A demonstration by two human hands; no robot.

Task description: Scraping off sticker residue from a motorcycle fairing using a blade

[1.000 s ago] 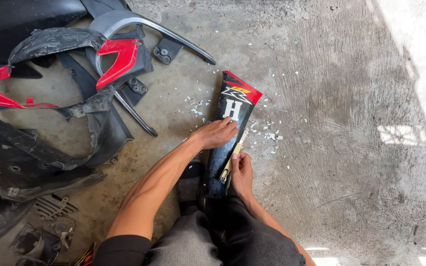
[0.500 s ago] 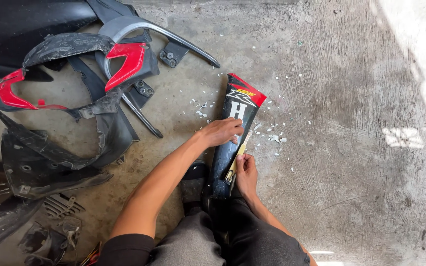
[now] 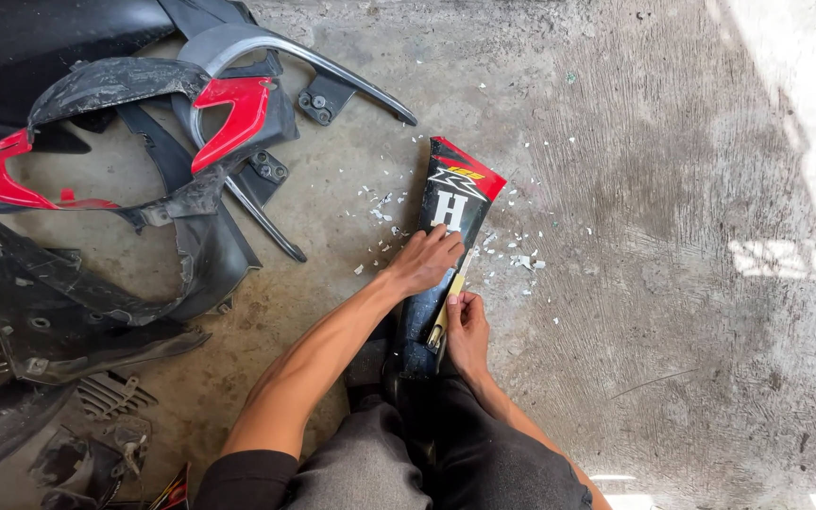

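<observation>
Kneeling on flake-strewn concrete floor [image 3: 635,283], sunlit edge

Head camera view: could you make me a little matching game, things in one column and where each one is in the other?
Things:
1. left hand
2. right hand
3. white flakes
4. red and black fairing pieces

Places:
A. piled at the left of the floor
B. pressed flat on the black panel
C. scattered on the concrete floor around the panel
D. gripping a thin yellowish tool

Pairs: 1-B, 2-D, 3-C, 4-A
</observation>
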